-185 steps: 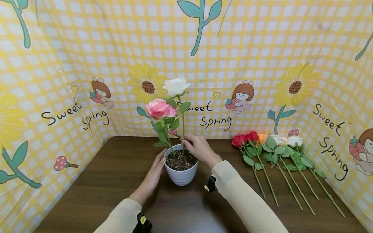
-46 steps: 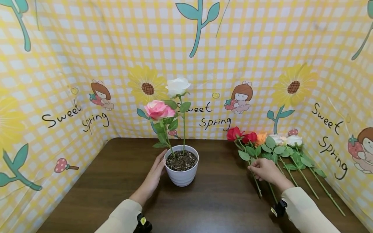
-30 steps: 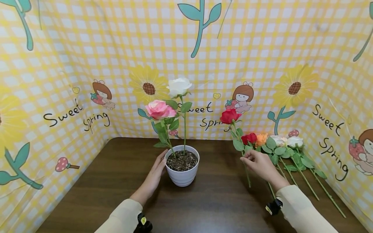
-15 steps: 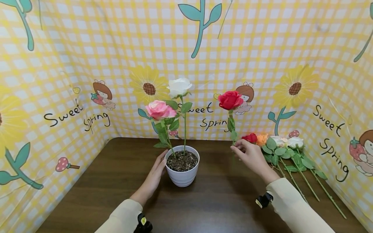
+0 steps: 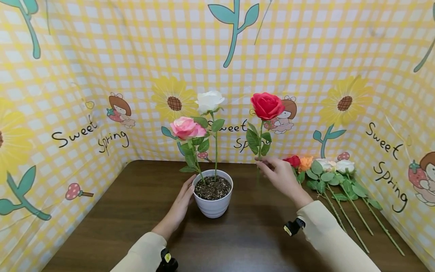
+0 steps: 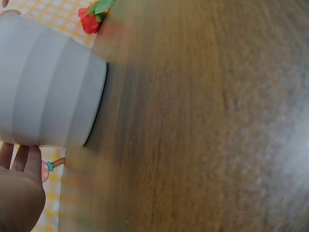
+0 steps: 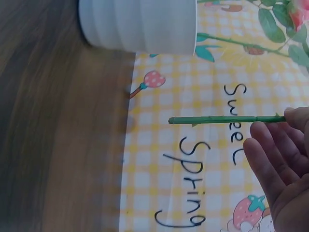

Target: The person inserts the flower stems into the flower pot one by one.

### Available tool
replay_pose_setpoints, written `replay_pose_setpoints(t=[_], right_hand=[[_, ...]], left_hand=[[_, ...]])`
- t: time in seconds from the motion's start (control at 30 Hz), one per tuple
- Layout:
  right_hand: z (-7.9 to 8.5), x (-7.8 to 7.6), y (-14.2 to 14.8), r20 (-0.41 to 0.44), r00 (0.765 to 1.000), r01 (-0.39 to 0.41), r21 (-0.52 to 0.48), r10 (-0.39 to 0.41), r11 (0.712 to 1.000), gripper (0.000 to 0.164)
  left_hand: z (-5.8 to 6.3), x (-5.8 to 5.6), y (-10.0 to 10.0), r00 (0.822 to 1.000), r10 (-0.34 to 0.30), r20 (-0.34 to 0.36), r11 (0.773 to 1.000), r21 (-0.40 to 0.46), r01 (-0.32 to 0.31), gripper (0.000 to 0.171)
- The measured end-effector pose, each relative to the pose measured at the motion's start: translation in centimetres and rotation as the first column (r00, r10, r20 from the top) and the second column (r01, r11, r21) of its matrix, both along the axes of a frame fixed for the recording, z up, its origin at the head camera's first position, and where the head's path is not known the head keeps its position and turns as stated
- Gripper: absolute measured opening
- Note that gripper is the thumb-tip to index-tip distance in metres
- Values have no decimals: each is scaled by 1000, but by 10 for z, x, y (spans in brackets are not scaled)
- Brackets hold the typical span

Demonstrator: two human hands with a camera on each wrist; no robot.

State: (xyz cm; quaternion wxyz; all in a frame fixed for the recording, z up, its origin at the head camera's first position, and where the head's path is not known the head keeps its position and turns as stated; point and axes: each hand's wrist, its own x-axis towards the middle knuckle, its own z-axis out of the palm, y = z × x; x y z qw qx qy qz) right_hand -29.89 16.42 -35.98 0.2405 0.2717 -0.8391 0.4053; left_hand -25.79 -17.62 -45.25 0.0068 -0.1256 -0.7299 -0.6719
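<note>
Right of the pot, my right hand (image 5: 280, 175) pinches the stem of a red rose (image 5: 267, 106), which stands upright with its bloom high against the cloth. In the right wrist view the stem's cut lower end (image 7: 193, 120) sticks out free from the fingertips. My left hand (image 5: 180, 202) rests its fairly straight fingers against the left side of the white ribbed pot (image 5: 212, 207); the left wrist view shows the fingertips (image 6: 34, 157) at its wall. Dark soil (image 5: 212, 189) fills the pot. A pink rose (image 5: 187, 127) and a taller white rose (image 5: 210, 102) stand in it.
At the right of the brown wooden table (image 5: 136, 211) lie several more roses, among them a red rose (image 5: 293, 161), an orange rose (image 5: 306, 163) and a white rose (image 5: 344, 165), stems toward the front. A yellow checked cloth (image 5: 190, 45) encloses the back and sides.
My right hand left the white rose's stem, took a red rose from the row, lifted it upright and carried it left toward the pot. The left hand has stayed at the pot.
</note>
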Motion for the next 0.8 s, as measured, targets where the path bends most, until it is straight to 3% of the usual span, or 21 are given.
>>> replay_pose_setpoints(t=[0.53,0.8], right_hand=[[25,-1,-46,22,987,-159,-96,161,983,22],[25,-5,-68,-59,985,-164,-47,161,985,21]], left_hand=[[-1,0,0,1000,-3,-8,1000,0,3,51],[-2,-1,0,1000,-7,-13,1000,5,7,51]])
